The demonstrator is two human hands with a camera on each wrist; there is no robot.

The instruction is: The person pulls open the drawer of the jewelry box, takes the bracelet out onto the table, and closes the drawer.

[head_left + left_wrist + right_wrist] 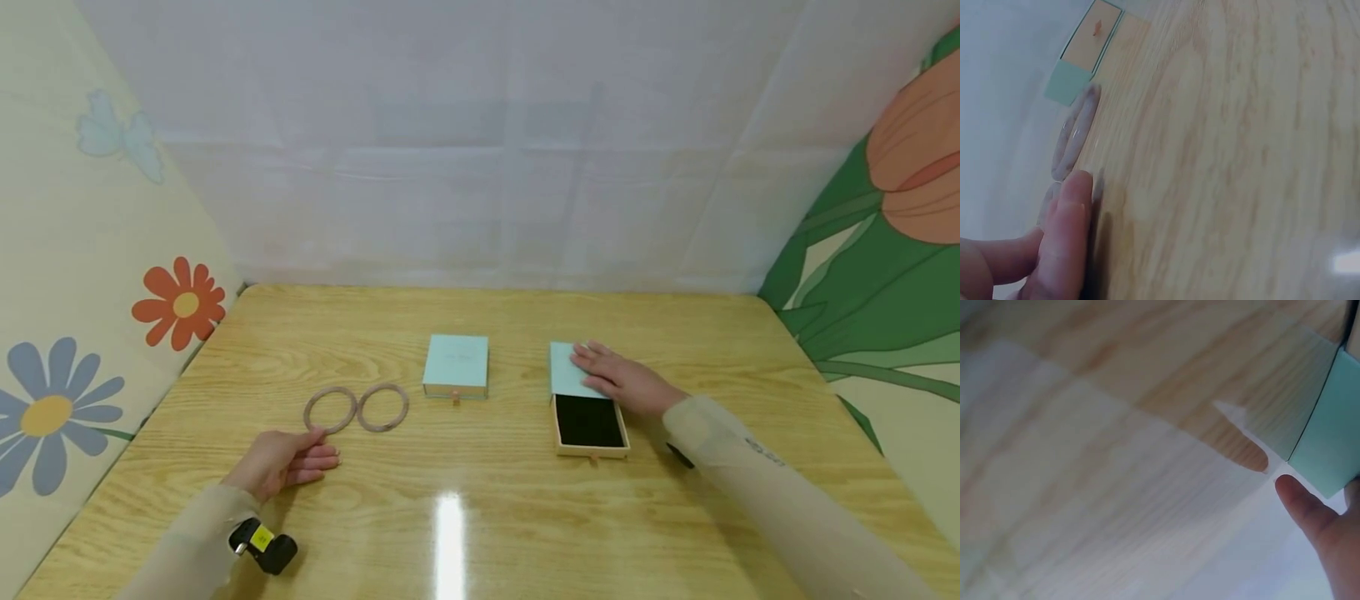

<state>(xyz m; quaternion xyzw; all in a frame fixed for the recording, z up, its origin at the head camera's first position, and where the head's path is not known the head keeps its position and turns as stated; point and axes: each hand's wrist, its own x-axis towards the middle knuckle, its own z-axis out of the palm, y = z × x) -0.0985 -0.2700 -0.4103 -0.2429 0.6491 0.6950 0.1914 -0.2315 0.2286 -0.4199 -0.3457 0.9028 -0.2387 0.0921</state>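
Observation:
Two pale brownish bangles lie side by side on the table. My left hand (pixel 288 464) is at the near edge of the left bangle (pixel 330 389), thumb at its rim and fingers fairly straight. Whether it touches the bangle I cannot tell. The right bangle (pixel 383 387) also shows in the left wrist view, with fingers (pixel 1066 234) close by. My right hand (pixel 626 382) rests on the cover of a light-blue drawer box (pixel 564 373), fingers extended. Its black-lined drawer (pixel 590 422) is pulled out toward me. In the right wrist view a finger lies beside the box's corner.
A second light-blue box (pixel 457 362), its drawer closed and a small tab in front, stands between the bangles and the opened box. The wood-grain table (pixel 390 517) meets a white cloth backdrop (pixel 480 192) behind, with painted flower panels on both sides.

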